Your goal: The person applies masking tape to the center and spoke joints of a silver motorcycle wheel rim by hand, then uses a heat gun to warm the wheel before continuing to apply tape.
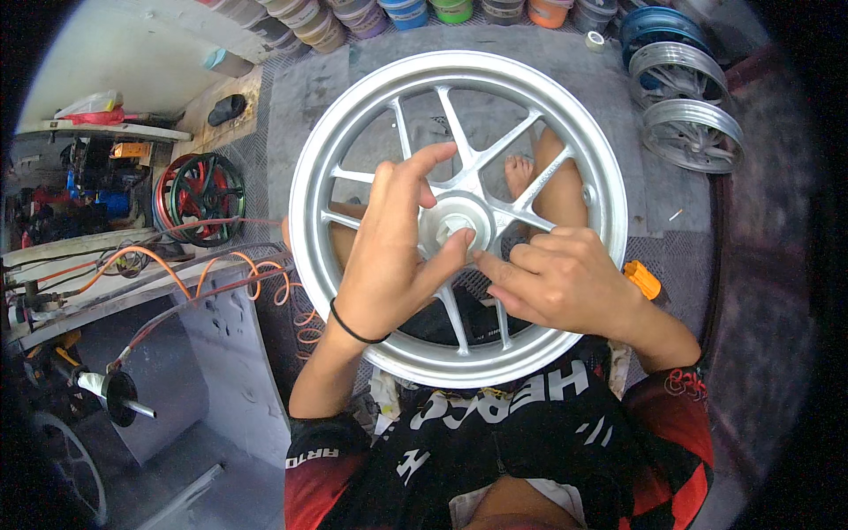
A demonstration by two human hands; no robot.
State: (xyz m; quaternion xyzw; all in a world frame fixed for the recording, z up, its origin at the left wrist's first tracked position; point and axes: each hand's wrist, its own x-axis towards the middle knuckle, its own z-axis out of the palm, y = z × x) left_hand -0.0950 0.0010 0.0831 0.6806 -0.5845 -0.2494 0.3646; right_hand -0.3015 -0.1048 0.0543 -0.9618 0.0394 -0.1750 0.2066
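Note:
A silver-coloured spoked alloy wheel rim (457,61) lies before me over my crossed legs. Its round hub (488,213) holds something whitish, like masking tape or paper (452,227), in the bore. My left hand (397,238), with a black band at the wrist, is over the left spokes, its thumb tip at the hub's lower edge and its fingers apart. On the hub's lower right is my right hand (553,278), fingers curled and index fingertip near the left thumb. Whether something small is pinched in the right fingers cannot be told.
Lidded tubs (404,14) line the far edge of the grey floor covering. More rims (692,136) stand at the upper right, near a tape roll (595,42). Red and green rims (202,199) lean at left, above a coiled orange hose (255,281). An orange object (641,279) lies right.

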